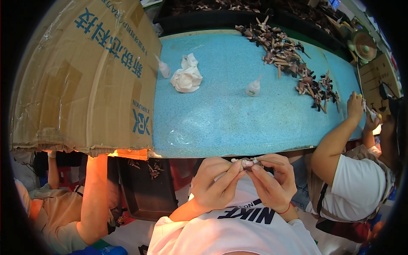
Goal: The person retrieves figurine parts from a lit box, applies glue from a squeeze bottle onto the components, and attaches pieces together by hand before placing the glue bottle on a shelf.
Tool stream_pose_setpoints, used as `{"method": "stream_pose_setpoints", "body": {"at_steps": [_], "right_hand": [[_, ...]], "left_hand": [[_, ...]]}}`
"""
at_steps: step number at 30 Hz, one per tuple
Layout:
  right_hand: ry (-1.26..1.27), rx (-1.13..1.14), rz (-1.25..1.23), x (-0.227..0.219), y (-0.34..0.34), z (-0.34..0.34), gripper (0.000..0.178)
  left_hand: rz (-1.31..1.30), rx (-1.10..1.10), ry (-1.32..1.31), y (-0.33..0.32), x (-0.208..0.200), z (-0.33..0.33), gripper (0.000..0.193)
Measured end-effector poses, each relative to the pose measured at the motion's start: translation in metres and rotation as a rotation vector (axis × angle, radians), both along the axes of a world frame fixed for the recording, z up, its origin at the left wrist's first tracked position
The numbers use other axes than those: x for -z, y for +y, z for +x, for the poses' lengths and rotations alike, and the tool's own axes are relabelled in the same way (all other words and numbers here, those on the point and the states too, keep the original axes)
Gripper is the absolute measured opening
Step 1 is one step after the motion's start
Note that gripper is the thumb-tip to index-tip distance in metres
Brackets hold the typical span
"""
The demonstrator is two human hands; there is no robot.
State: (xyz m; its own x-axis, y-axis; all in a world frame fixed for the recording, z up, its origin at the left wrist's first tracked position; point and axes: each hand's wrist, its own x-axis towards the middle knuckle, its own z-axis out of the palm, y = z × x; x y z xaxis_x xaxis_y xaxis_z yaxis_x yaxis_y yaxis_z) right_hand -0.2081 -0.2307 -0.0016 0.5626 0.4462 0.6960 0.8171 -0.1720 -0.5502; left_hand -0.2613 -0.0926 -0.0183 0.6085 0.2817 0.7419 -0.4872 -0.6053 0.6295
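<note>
Close to my chest, just off the table's near edge, both my hands are closed on one small figure point(247, 163) with pale and brownish parts. My left hand point(216, 182) pinches its left end between thumb and fingers. At the other end, my right hand point(275, 182) pinches it, with a thin pale limb-like piece showing by the fingertips. Fingers hide much of the figure. Farther off, a heap of similar brown and pale figures point(293, 63) lies at the table's right side.
A large cardboard box point(80, 85) stands left on the blue table point(212, 123). Two small white squeeze bottles, one near the middle point(253, 88), and a crumpled tissue point(187, 76) lie beyond. A black tray point(148, 191) is below left. Co-workers' arms point(340, 136) are at both sides.
</note>
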Motion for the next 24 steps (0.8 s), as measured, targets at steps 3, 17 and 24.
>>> {"method": "stream_pose_setpoints", "body": {"at_steps": [3, 17, 24], "right_hand": [[-0.003, 0.004, 0.014, 0.001, 0.000, 0.000, 0.028], [0.119, 0.042, 0.094, 0.002, 0.006, 0.000, 0.031], [0.187, 0.027, 0.136, 0.006, 0.008, 0.001, 0.033]], "left_hand": [[0.101, -0.007, -0.026, 0.002, -0.002, 0.000, 0.028], [-0.254, 0.148, 0.087, 0.007, 0.000, 0.009, 0.027], [-0.703, 0.261, 0.224, -0.003, -0.006, 0.016, 0.029]]}}
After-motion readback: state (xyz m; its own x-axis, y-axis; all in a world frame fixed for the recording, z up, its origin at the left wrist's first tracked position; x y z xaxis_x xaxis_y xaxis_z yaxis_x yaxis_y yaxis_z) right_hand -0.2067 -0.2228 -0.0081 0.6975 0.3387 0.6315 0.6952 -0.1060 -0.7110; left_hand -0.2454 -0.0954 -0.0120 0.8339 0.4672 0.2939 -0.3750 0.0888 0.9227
